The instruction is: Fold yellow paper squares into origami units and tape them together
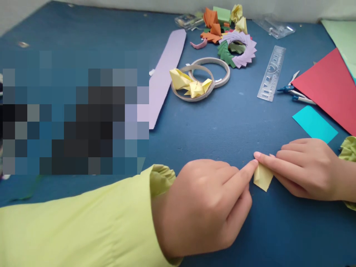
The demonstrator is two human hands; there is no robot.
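Note:
A small piece of folded yellow paper (263,178) lies on the blue table in front of me. My left hand (207,205) is closed, its index fingertip pressing the paper's upper left corner. From the other side my right hand (313,167) reaches in, also closed, with its index fingertip on the paper's top edge and the other fingers curled along the right side. The two index fingertips almost meet and cover the top of the paper. Just behind my right hand lies a turquoise paper rectangle (315,124).
Two tape rolls (222,61), yellow folded pieces (194,88) and a purple strip (167,74) lie beyond my hands. Farther back are a purple-green paper ring (250,50) and orange folded pieces (210,17). A clear ruler (272,74), compass (286,89) and red sheet (330,89) lie right. The left is pixelated.

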